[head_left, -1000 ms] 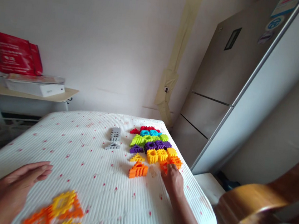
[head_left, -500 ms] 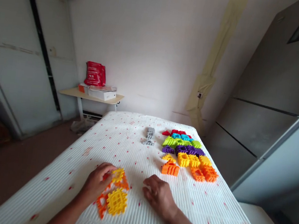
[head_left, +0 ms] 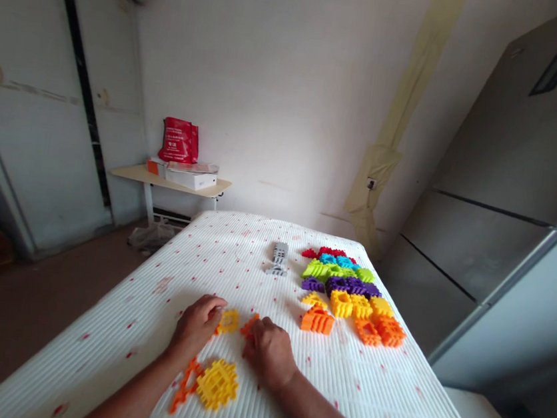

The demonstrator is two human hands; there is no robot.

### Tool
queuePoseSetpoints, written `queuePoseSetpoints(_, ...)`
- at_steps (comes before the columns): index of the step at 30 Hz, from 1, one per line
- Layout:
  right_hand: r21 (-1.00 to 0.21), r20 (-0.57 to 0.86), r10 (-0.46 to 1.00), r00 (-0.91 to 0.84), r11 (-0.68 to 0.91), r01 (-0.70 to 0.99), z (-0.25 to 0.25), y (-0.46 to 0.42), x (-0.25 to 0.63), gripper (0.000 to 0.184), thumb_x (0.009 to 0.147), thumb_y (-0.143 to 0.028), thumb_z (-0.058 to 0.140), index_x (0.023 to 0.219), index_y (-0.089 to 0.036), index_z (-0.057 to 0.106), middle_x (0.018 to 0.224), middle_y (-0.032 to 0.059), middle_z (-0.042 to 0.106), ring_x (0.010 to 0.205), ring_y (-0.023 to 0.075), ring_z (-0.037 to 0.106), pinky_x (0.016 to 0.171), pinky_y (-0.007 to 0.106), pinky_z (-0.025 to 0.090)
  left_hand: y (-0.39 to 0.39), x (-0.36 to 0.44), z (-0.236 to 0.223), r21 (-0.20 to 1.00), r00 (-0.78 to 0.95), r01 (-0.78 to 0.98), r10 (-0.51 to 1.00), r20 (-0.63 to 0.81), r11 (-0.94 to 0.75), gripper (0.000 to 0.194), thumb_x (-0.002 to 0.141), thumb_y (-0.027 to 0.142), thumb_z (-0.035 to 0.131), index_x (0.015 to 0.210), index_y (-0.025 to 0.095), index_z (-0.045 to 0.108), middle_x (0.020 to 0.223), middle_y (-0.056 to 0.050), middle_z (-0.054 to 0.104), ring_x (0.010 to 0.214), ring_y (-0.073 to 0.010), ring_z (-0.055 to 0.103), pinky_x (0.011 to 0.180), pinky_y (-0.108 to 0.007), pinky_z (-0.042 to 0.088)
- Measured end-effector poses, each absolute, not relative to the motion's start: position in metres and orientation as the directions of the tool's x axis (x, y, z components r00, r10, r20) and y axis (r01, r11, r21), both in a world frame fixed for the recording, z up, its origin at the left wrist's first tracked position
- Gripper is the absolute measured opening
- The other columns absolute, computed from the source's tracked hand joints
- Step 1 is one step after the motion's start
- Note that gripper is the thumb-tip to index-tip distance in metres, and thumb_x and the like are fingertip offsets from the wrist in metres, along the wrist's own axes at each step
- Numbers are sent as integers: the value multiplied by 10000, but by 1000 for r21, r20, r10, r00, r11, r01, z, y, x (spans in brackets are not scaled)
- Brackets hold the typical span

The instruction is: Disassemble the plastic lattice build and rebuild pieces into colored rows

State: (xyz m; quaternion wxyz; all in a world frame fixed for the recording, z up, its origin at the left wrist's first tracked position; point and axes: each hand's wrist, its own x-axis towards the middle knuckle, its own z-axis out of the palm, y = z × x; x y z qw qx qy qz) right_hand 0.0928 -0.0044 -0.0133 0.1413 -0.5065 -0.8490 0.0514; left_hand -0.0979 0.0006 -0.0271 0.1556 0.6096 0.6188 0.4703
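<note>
Left hand (head_left: 196, 325) curled, fingers loosely together, knuckles up, fingertips just beside a small yellow block (head_left: 229, 321); no visible pinch, though the fingertips are partly hidden, so any grip cannot be told. Right hand (head_left: 269, 353) cupped and pressed down on the mattress, an orange block (head_left: 248, 324) at the edge of its fingers, grip likewise impossible to tell. Just below and between the hands, a flat yellow grid block (head_left: 217, 384) touching a thin orange block (head_left: 184, 385). Open white ribbed mattress (head_left: 91, 355) on the left, out to a long edge above a brown floor (head_left: 48, 290). Ahead, bare room up to a gray block (head_left: 279, 259) and rows of colored blocks (head_left: 344, 290), ordered by color, orange nearest, red farthest, near the right edge, beside a steel fridge (head_left: 486, 192).
</note>
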Motion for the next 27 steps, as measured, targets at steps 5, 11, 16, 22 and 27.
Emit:
queuePoseSetpoints(5,-291,211,919,-332,384,876,-10,-1,105,121,818,-245,516,865,-166,594,817,46,642,701,147,611,589,208,416,17,-101,-25,825,-312,551,885,344,-127,175,673,282,520,751,231,669,807,-33,703,785,-202,643,771,-314,482)
queuePoseSetpoints(11,-352,246,879,-409,474,807,-8,9,112,243,794,-223,532,1027,-200,602,1071,60,601,909,156,603,753,227,462,22,-115,-26,908,-416,407,866,279,-98,241,664,387,552,768,196,655,734,-44,705,730,-219,653,698,-321,516)
queuePoseSetpoints(16,-356,174,861,-478,508,784,-9,13,114,362,664,-336,670,998,-205,621,1083,61,610,995,214,561,853,296,460,24,-124,-30,948,-438,304,871,223,-90,315,637,451,578,787,184,654,690,-37,697,688,-218,658,660,-314,520)
queuePoseSetpoints(22,-455,103,909,-403,403,794,-3,10,117,588,621,-329,709,1150,-122,560,1313,154,474,1167,244,482,959,301,406,28,-129,-38,970,-436,229,881,183,-89,333,629,464,608,803,184,654,720,-49,713,704,-216,664,677,-310,518)
queuePoseSetpoints(27,-408,105,902,-418,422,809,-5,14,118,353,622,-264,674,949,-141,626,1058,103,607,994,211,560,889,282,448,27,-129,-38,973,-439,212,881,177,-89,335,619,457,629,808,183,664,708,-42,710,706,-218,663,673,-312,519)
